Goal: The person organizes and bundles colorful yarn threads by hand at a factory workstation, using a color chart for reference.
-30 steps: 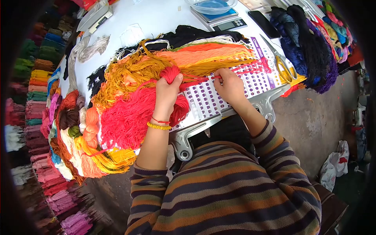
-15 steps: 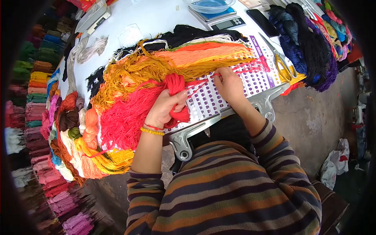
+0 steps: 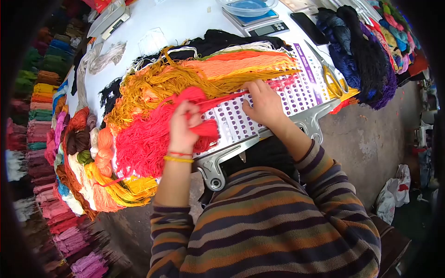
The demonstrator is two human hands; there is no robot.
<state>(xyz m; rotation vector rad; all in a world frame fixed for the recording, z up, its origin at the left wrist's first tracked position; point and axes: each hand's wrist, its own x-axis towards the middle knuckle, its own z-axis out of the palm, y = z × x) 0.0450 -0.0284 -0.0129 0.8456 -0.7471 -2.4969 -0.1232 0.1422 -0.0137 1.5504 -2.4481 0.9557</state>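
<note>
My left hand (image 3: 184, 126) is closed around a bundle of red thread (image 3: 207, 129), part of which loops above the fingers; the hand is slightly blurred. From the bundle, red strands stretch right across a card with rows of purple dots (image 3: 232, 118). There my right hand (image 3: 263, 103) lies at the strands' right part, fingers bent and pressed down on them. Loose pinkish-red thread (image 3: 143, 139) spreads left of my left hand. Mustard thread (image 3: 185, 82) and orange thread (image 3: 232, 65) lie beyond both hands.
Yellow-handled scissors (image 3: 331, 78), a black phone (image 3: 309, 28) and a scale (image 3: 266, 28) lie beyond, to the right. Dark skeins (image 3: 364, 55) hang at the right edge. A metal clamp bar (image 3: 232, 155) runs along the near edge. More skeins (image 3: 104, 153) lie left.
My left hand has moved slightly left with the red bundle, and the strands are drawn across the card. My right hand has shifted slightly left.
</note>
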